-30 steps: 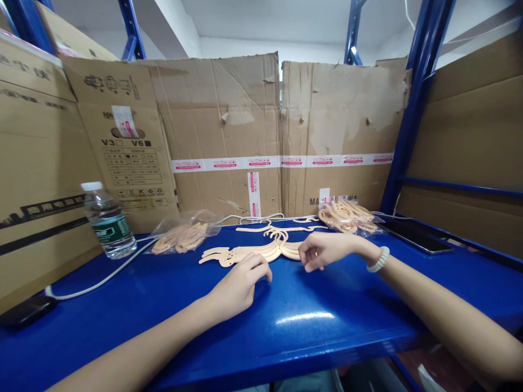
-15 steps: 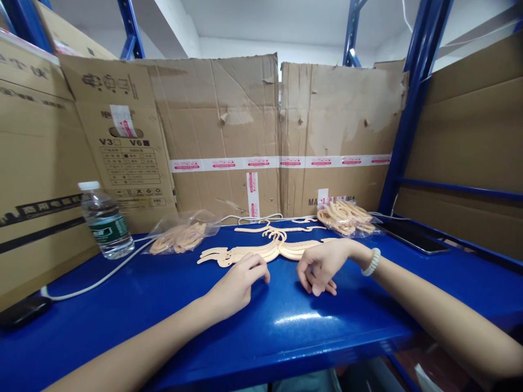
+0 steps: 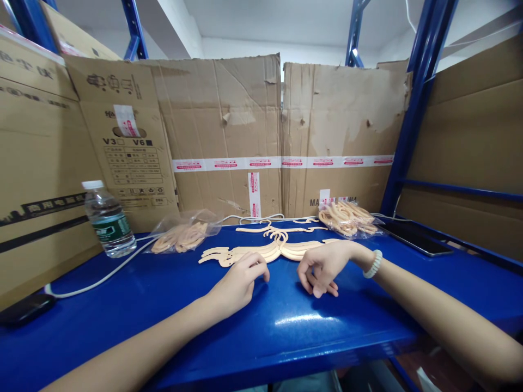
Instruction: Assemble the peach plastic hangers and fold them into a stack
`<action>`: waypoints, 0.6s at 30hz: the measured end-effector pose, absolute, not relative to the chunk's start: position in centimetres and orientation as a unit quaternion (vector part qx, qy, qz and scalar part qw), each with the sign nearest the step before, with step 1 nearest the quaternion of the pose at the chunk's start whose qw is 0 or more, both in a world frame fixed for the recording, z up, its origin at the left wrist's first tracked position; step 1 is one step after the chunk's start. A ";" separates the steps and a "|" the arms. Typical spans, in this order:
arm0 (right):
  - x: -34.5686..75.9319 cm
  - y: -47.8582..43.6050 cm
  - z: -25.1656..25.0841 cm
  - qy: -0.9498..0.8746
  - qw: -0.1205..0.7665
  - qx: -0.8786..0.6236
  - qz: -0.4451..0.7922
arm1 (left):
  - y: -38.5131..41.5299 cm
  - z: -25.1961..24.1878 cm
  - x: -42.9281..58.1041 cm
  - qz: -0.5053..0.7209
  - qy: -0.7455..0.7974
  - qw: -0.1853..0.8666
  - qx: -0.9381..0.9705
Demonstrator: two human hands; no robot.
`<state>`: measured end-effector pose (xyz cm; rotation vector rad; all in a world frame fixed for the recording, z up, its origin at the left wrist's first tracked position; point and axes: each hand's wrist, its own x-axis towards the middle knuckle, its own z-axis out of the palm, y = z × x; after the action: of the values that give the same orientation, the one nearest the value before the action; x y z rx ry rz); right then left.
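The left hand (image 3: 241,283) is being held loosely curled just before the pale hangers (image 3: 263,252), which are being carried, nested, by the blue surface (image 3: 245,348)! Nearby, the right hand (image 3: 322,268) is being held with fingers bent downward, its wrist being circled by a pale bracelet (image 3: 373,265). The hangers are being flanked by a clear bag (image 3: 183,237) and a fuller bag (image 3: 347,219).

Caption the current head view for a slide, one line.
Left hand and right hand near pale hangers on a blue tabletop, a capped bottle standing to the left.
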<state>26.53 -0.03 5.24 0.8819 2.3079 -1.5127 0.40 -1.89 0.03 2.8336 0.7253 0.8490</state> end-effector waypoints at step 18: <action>26.5 0.3 4.8 0.794 0.117 0.291 -0.521 | -2.3 0.2 0.7 0.284 0.293 0.035 0.912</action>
<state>26.54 0.32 4.82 0.8522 2.3231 -1.5251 0.67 -2.26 0.18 2.8044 0.8993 0.8720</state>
